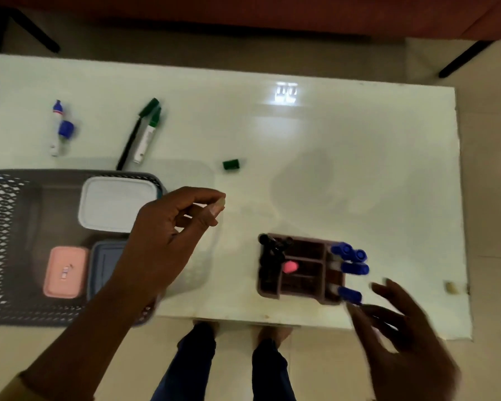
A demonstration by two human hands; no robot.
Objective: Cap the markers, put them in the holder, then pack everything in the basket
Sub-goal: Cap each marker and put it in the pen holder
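A brown holder (301,267) stands near the table's front edge, with black markers (268,250) at its left end, several blue-capped markers (350,260) at its right end and a pink eraser (290,267) inside. My right hand (399,322) hovers open just right of the holder, blurred. My left hand (168,238) is raised over the basket's right rim, fingers curled, nothing visible in them. A green marker (146,134), a black pen (129,144), a blue marker (59,128) and a loose green cap (231,164) lie on the table's far left half.
A dark mesh basket (6,250) sits at the front left, holding a white box (116,202), a pink box (65,272) and a grey-blue box (104,264). A small pale object (451,287) lies near the table's right edge. My legs show below the table.
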